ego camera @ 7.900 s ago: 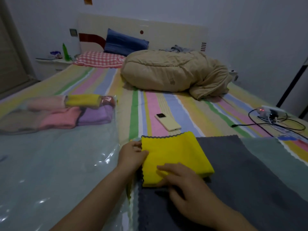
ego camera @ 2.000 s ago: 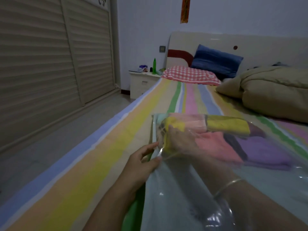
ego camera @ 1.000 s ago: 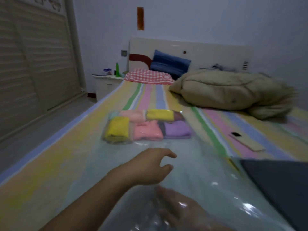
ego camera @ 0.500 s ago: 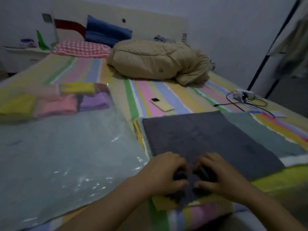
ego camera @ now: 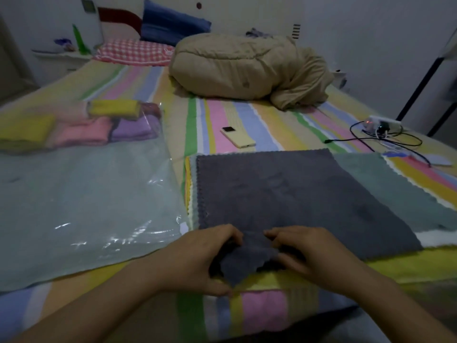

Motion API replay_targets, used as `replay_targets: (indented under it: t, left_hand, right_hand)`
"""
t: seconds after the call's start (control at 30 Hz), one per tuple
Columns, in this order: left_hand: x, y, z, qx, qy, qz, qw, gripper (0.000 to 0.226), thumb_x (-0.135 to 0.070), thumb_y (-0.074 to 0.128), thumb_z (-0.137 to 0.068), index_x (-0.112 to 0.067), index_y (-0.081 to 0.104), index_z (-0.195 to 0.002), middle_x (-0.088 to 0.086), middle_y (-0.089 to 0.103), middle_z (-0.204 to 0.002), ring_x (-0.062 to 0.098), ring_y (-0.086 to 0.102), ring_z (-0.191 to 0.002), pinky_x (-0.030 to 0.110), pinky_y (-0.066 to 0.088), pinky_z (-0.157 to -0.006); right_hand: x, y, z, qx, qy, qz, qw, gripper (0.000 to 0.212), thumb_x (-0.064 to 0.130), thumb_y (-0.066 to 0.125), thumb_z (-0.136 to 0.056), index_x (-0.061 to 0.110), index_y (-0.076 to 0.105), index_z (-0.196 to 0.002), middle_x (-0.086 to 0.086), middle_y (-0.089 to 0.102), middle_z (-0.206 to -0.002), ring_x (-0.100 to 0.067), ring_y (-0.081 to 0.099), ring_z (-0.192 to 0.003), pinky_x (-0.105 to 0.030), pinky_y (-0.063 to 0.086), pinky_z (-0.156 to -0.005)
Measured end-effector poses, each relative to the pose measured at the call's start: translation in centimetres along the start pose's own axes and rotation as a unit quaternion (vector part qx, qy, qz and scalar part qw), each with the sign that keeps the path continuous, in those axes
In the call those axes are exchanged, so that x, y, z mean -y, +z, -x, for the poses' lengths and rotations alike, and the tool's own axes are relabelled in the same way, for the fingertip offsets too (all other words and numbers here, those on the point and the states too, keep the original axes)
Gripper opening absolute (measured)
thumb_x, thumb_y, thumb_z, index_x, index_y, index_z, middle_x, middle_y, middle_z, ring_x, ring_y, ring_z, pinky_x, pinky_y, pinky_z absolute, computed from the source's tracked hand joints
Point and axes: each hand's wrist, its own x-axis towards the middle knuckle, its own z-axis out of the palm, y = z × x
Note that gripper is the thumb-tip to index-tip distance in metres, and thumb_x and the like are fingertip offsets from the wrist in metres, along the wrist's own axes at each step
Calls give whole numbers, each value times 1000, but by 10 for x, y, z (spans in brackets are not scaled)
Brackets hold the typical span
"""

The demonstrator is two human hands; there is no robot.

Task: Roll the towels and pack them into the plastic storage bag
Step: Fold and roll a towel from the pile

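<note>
A dark grey towel (ego camera: 296, 194) lies flat on top of a stack at the near edge of the striped bed. My left hand (ego camera: 197, 258) and my right hand (ego camera: 311, 251) both pinch its near edge, which is bunched up between them. A grey-green towel (ego camera: 385, 184) shows from under it on the right. The clear plastic storage bag (ego camera: 81, 201) lies flat to the left. Rolled towels sit at its far end: two yellow (ego camera: 113, 108), pink (ego camera: 81, 132) and purple (ego camera: 134, 127).
A pale yellow phone (ego camera: 237, 137) lies on the bed beyond the stack. A beige quilt (ego camera: 247, 68) is bundled near the pillows. A power strip with black cables (ego camera: 380, 127) lies at the right edge. The bed's front edge is just under my hands.
The yellow towel went into the bag as a roll. Both hands came out of the bag to the grey towel and have now lifted and bunched its near edge.
</note>
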Motion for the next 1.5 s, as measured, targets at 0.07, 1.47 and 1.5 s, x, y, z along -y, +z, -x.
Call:
replay_targets:
  t: [0.07,1.47,1.5]
  left_hand:
    - [-4,-1,0,-11,-21,30,999,68,-57,76,-68,-34,42,-122,-20,54,-119,0,56,-104,27,48,-81]
    - [128,-25,-129,-319,-440,80,836,34,-30,58,-91,-8,52,-66,7,57,-61,25,56,-63,37,43,-61]
    - [126,-27,-131,-325,-441,80,833,36,-35,58,-91,-11,51,-65,4,58,-61,23,56,-63,35,41,-58]
  right_hand:
    - [-1,1,-3,-27,32,-23,999,36,52,41,-86,25,65,-87,15,72,-101,-5,67,-88,-29,54,-66]
    - [-233,-49,-137,-11,278,99,955,28,57,43,-93,32,51,-100,8,44,-78,-17,43,-84,-33,31,-83]
    - [-237,-50,-132,-20,285,76,955,22,50,43,-95,31,52,-101,7,46,-80,-19,45,-88,-34,31,-86]
